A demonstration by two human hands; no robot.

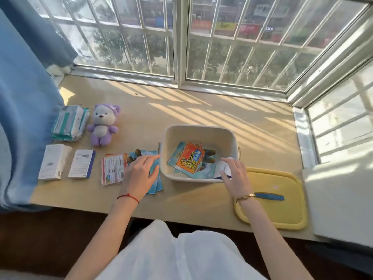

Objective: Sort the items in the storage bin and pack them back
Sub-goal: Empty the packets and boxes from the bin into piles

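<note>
At frame centre, one cream plastic storage bin [201, 134] holds several printed packets [190, 159]. Left hand [139, 174] rests flat, fingers straight, on blue packets [155, 183]; right hand [235, 176] pinches one white box [222, 168] at the bin's rim. Left of frame lie two white boxes [54, 161] and one purple plush bear [103, 124].

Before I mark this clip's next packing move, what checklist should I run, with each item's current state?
1. Storage bin upright on the sill, open top: ok.
2. Bin has room: only flat packets on its floor: ok.
3. Left hand on the blue packets beside the bin, fingers straight, no grip: not ok.
4. Right hand holds the white box at the bin's near corner: ok.
5. Plush bear, two white boxes and tissue packs sorted outside, unpacked: not ok.
6. Yellow lid clear of the bin: ok.
</note>
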